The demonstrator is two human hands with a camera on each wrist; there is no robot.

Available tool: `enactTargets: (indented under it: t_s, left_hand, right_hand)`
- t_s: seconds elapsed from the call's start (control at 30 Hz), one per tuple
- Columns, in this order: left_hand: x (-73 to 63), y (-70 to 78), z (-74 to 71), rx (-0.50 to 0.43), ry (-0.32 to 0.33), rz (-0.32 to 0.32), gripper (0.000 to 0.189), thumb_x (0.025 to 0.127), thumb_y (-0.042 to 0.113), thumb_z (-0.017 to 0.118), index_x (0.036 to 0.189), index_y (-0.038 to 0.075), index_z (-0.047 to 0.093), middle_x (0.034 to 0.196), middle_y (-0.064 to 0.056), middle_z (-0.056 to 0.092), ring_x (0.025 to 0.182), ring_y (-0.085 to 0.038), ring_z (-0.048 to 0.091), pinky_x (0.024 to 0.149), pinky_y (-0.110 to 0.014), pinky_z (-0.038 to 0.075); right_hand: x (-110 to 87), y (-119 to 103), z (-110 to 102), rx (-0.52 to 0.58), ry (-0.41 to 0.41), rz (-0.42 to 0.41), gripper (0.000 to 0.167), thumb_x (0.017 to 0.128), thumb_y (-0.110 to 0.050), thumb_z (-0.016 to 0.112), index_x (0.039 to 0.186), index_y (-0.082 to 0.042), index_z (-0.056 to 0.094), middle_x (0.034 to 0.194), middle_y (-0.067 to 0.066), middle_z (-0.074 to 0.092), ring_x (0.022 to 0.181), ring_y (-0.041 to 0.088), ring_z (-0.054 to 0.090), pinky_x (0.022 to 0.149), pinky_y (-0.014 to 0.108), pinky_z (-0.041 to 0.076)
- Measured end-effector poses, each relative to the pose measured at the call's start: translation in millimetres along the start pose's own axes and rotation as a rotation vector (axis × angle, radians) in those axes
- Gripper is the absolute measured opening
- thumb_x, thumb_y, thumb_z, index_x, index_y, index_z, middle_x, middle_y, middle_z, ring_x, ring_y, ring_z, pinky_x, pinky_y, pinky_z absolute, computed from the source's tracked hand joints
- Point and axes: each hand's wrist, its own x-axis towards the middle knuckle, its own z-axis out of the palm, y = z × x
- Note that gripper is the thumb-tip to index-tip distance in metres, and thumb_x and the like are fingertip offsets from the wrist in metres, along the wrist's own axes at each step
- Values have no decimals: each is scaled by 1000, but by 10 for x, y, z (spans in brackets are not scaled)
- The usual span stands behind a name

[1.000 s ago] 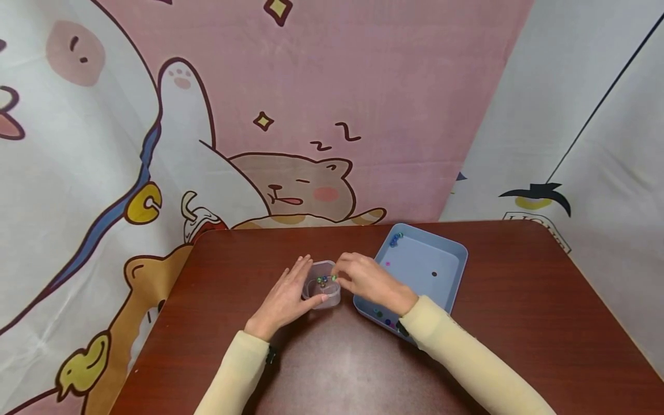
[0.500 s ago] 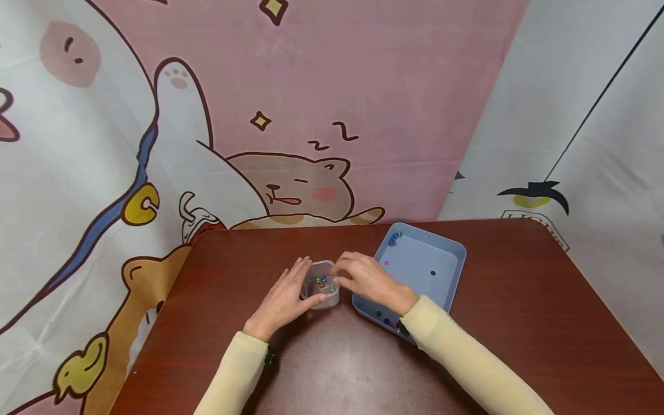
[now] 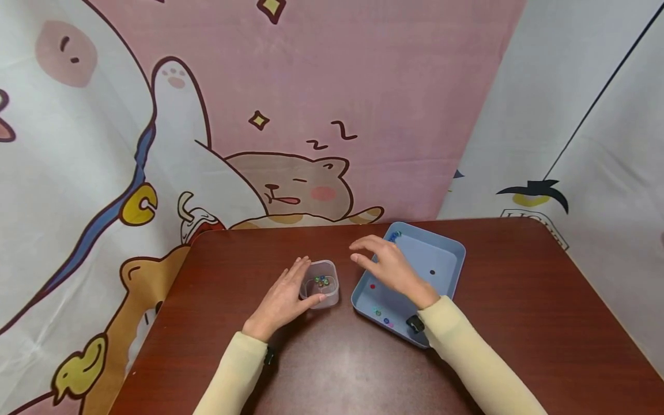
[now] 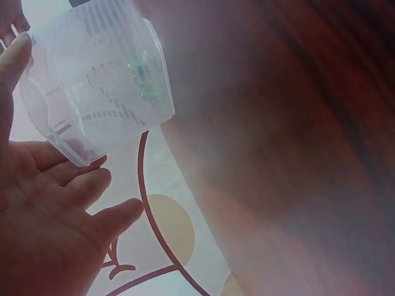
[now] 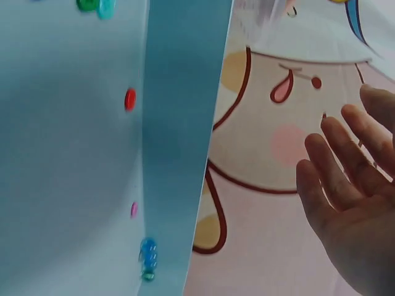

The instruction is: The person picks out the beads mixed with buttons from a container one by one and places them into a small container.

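Fingers extended, my left hand (image 3: 280, 302) rests along the left side of a small clear plastic container (image 3: 332, 293), its thumb at the near rim. Several shiny beads (image 3: 321, 281), green, blue and brownish, lie on the container's bottom. My right hand (image 3: 391, 268) hovers over the left edge of a light-blue tray (image 3: 448, 248), fingers apart and holding nothing. In the right wrist view the tray carries a red bead (image 5: 130, 99), a pink bead (image 5: 134, 209), a row of blue beads (image 5: 148, 251) and green ones (image 5: 87, 4) at the top.
Both vessels stand on a dark brown table (image 3: 332, 369), the container left of the tray. A dark round spot or piece (image 3: 433, 272) lies inside the tray. Behind the table hangs a printed cartoon cloth (image 3: 404, 109).
My right hand has let a bead go into the container, then moved up and right, over the tray's edge. Its fingers have spread, and a red bead in the tray has come into view.
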Motion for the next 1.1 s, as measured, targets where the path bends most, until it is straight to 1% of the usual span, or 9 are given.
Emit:
enactTargets:
  t_s: [0.13, 0.3, 0.4, 0.5, 0.77, 0.9, 1.1]
  left_hand:
    - [-1, 3, -3, 5, -1, -3, 94, 93, 59, 70, 159, 1, 36, 166, -14, 35, 155, -29, 27, 124, -53, 25]
    - [-2, 3, -12, 12, -5, 0, 95, 93, 60, 69, 160, 1, 36, 166, -14, 35, 155, -29, 27, 124, -53, 25]
    - [-3, 3, -14, 14, -7, 1, 95, 94, 60, 69, 160, 1, 35, 166, -14, 34, 155, -28, 26, 124, -52, 25]
    - [-3, 5, -13, 16, -7, 2, 95, 94, 60, 69, 160, 1, 35, 166, -14, 34, 155, -28, 26, 124, -52, 25]
    - [-4, 6, -12, 17, -7, 3, 95, 94, 59, 69, 160, 1, 35, 166, -15, 34, 155, -28, 27, 124, -51, 25]
    - [-3, 5, -14, 18, -11, 1, 95, 94, 59, 69, 160, 1, 35, 166, -15, 34, 155, -28, 27, 125, -51, 25]
    - [-1, 1, -14, 16, -14, 3, 95, 94, 60, 69, 160, 1, 35, 165, -15, 35, 155, -28, 27, 124, -51, 26]
  right_hand:
    - [-1, 88, -120, 8, 56, 51, 24, 100, -22, 72, 120, -10, 75, 120, 6, 72, 110, 26, 67, 92, 49, 56]
    - [0, 218, -243, -10, 110, 109, 26, 99, -21, 73, 121, -6, 75, 121, 10, 70, 104, 30, 66, 89, 52, 55]
    - [-4, 308, -292, -19, 141, 139, 27, 98, -19, 75, 120, -4, 74, 122, 12, 69, 105, 32, 66, 90, 54, 54]
    - [-13, 400, -322, -22, 150, 174, 29, 97, -19, 75, 121, -3, 74, 125, 13, 68, 109, 34, 65, 93, 54, 54]
    - [-24, 626, -371, -45, 91, 246, 35, 98, -21, 74, 129, -4, 70, 135, 15, 64, 126, 36, 59, 105, 58, 47]
    - [-13, 740, -383, -51, 27, 295, 40, 99, -22, 73, 134, -5, 68, 140, 16, 62, 132, 38, 55, 109, 60, 42]
    - [25, 895, -395, -57, -62, 355, 44, 99, -22, 73, 138, -4, 64, 144, 18, 59, 136, 38, 52, 110, 59, 42]
